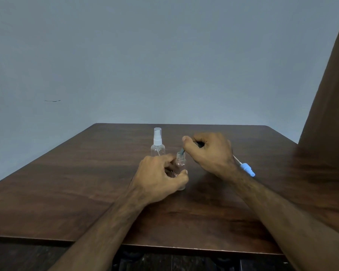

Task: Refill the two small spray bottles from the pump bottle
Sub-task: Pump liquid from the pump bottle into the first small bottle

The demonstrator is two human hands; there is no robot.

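Two hands are working at the middle of the brown table (67, 182). The left hand (157, 177) is curling its fingers around the open little bottle (180, 165), holding it upright. The right hand (209, 151) is closing on something dark, its thin tip touching the bottle's mouth. Another clear spray bottle (158, 145) is standing just behind. A blue sprayer top (247, 169) is lying beside the right wrist. Both bottles look light and easy to tip, so holding low around the body seems best.

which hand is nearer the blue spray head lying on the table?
Right. The blue spray head lies just past the right hand, beside its wrist. The left hand is farther off across the table, wrapped around the open small bottle.
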